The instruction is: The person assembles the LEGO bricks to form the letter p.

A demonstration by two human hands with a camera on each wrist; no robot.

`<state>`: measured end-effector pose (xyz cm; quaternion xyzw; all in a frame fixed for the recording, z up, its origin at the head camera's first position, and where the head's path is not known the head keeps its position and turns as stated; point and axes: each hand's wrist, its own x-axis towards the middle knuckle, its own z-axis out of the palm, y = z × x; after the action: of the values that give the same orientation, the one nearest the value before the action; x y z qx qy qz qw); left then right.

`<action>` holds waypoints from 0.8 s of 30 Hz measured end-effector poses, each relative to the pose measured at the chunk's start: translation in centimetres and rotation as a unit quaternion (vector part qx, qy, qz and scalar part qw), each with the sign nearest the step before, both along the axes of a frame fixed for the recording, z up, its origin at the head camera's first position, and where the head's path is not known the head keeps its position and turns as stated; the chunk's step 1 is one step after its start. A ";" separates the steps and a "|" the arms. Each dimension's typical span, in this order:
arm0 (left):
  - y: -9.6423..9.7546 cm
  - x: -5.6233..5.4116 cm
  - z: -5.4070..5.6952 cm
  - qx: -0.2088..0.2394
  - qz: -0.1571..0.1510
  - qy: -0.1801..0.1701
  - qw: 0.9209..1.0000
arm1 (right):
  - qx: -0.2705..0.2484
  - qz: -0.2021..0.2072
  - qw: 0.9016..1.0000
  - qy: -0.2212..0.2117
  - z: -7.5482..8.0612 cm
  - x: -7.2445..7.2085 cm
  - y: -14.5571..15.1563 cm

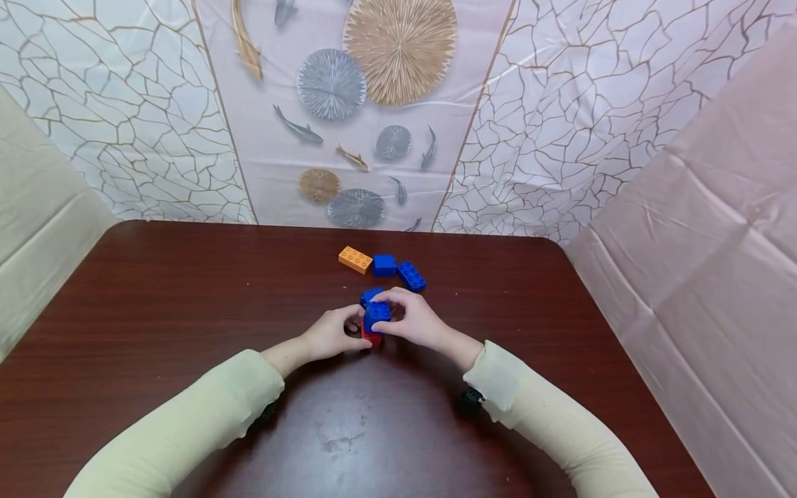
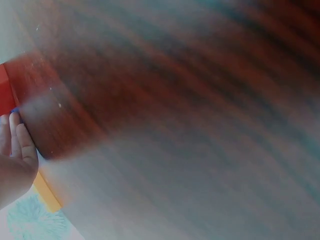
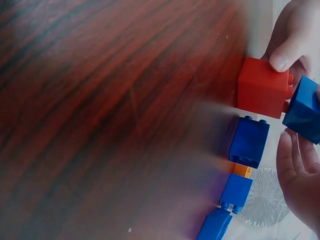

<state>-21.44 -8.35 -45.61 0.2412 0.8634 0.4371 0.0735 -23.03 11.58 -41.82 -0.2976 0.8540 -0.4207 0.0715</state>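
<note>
Near the middle of the table, my left hand (image 1: 328, 335) grips a red toy building block (image 1: 372, 339) standing on the tabletop, its thumb across the near side. Just above it my right hand (image 1: 416, 319) pinches a blue block (image 1: 378, 313) between thumb and fingers. In the right wrist view this blue block (image 3: 304, 107) is tilted against the studs of the red block (image 3: 262, 89), overlapping them. Directly behind the two stands another blue block (image 1: 370, 296), partly covered by the right fingers. Only an edge of the red block (image 2: 5, 92) shows in the left wrist view.
Farther back on the dark wooden table (image 1: 187, 297) lie an orange brick (image 1: 355, 259), a blue block (image 1: 384, 265) and a longer blue brick (image 1: 411, 275), close together in a row. Patterned cloth (image 1: 529, 138) hangs behind the table's far edge.
</note>
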 end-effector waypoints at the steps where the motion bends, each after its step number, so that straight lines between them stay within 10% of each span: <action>1: 0.0 0.0 0.0 -0.001 0.000 0.000 1.000 | 0.005 0.003 1.000 0.002 0.0 0.0 0.0; 24: -0.1 0.0 0.3 -0.018 0.002 -0.015 1.000 | 0.041 0.030 0.998 0.039 0.1 0.1 -0.6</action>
<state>-21.49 -8.41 -45.32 0.2316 0.8706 0.4249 0.0895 -22.96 11.03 -41.75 -0.3361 0.8632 -0.3715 0.0631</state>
